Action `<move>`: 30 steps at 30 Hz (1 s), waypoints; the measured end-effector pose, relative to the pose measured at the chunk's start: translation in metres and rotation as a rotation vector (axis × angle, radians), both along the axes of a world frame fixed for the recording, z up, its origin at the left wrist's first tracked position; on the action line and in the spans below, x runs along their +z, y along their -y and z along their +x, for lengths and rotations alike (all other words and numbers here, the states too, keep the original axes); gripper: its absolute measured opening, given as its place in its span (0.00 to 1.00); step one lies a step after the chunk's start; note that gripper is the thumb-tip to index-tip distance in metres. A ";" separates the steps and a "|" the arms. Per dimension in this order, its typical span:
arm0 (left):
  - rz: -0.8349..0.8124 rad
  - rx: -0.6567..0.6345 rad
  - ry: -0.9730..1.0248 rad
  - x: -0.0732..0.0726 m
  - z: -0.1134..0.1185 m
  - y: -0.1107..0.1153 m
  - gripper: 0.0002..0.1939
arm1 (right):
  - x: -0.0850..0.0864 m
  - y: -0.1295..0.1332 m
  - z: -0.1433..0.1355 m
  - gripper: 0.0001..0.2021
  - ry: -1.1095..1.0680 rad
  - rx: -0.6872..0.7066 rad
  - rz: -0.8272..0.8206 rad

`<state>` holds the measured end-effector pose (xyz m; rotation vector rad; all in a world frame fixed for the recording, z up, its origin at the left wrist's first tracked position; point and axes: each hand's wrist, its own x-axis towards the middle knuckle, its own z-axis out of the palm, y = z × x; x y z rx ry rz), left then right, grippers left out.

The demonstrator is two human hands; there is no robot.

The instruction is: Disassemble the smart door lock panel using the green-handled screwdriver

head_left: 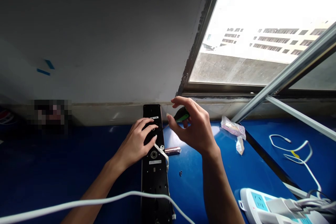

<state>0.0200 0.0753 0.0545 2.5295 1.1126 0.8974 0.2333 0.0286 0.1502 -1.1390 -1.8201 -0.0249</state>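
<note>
A long black panel [154, 182], with small holes and white labels, lies lengthwise on the blue tabletop and reaches to the wall. My left hand [138, 138] lies over its upper part, fingers spread and tips on the surface. A white cable [163, 152] runs from near my left thumb over the panel's right edge. My right hand [195, 126] is closed round the green and black handle of a screwdriver [181, 114]. Its thin shaft points left toward the panel's right edge; the tip is hard to make out. Several tiny dark screws [180, 173] lie right of the panel.
A reddish shiny packet [172, 151] lies beside the panel. A white power strip [256, 203] with plugs stands front right, near a coiled white cable [301, 157]. A plastic bag [233, 127] sits by the metal frame [283, 63]. Another white cable [105, 200] crosses the foreground.
</note>
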 end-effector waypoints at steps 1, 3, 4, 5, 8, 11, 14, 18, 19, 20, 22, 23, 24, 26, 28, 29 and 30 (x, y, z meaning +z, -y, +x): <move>0.001 0.000 0.004 0.000 0.000 0.000 0.16 | 0.000 0.000 0.000 0.15 -0.004 -0.005 0.011; 0.003 -0.003 0.011 0.000 0.000 0.000 0.16 | 0.000 0.000 0.001 0.13 -0.022 0.015 0.013; 0.005 -0.003 0.016 0.001 0.000 0.000 0.16 | 0.000 0.000 0.002 0.14 -0.029 0.040 0.003; 0.007 -0.004 0.019 0.001 0.000 0.000 0.16 | 0.000 0.000 0.002 0.16 -0.033 0.066 -0.011; 0.005 -0.002 0.020 0.001 0.000 0.000 0.16 | 0.001 0.000 0.003 0.16 -0.021 0.069 -0.030; -0.006 -0.001 0.005 0.001 0.000 0.001 0.16 | 0.001 -0.001 0.005 0.08 -0.026 0.014 -0.009; -0.005 0.000 0.001 0.001 0.000 0.001 0.16 | 0.001 0.000 0.006 0.13 -0.036 0.039 -0.037; 0.006 -0.002 0.011 0.001 0.000 0.000 0.16 | 0.000 0.000 0.008 0.16 -0.024 0.011 -0.075; 0.006 -0.003 0.013 0.001 0.000 0.000 0.16 | -0.001 -0.001 0.008 0.16 -0.025 0.009 -0.071; 0.007 -0.004 0.016 0.000 0.000 0.000 0.16 | -0.001 -0.001 0.008 0.15 -0.030 0.019 -0.066; 0.007 -0.003 0.018 0.000 0.000 0.000 0.16 | -0.001 -0.002 0.009 0.17 -0.039 0.060 -0.047; 0.007 -0.002 0.019 0.000 -0.001 0.000 0.16 | 0.000 -0.001 0.009 0.18 -0.044 0.074 -0.034; 0.007 0.000 0.020 0.000 0.000 0.001 0.17 | 0.000 -0.001 0.010 0.19 -0.050 0.077 -0.018; 0.009 0.006 0.026 -0.001 0.000 0.002 0.19 | 0.002 0.000 0.011 0.20 -0.061 0.062 0.011; 0.028 0.020 0.042 -0.002 0.002 0.004 0.20 | 0.004 0.003 0.012 0.20 -0.072 0.041 0.031; 0.046 0.028 0.056 -0.002 0.004 0.005 0.19 | 0.005 0.004 0.012 0.20 -0.080 0.038 0.039; 0.068 0.034 0.072 -0.003 0.006 0.006 0.18 | 0.006 0.006 0.013 0.20 -0.089 0.041 0.044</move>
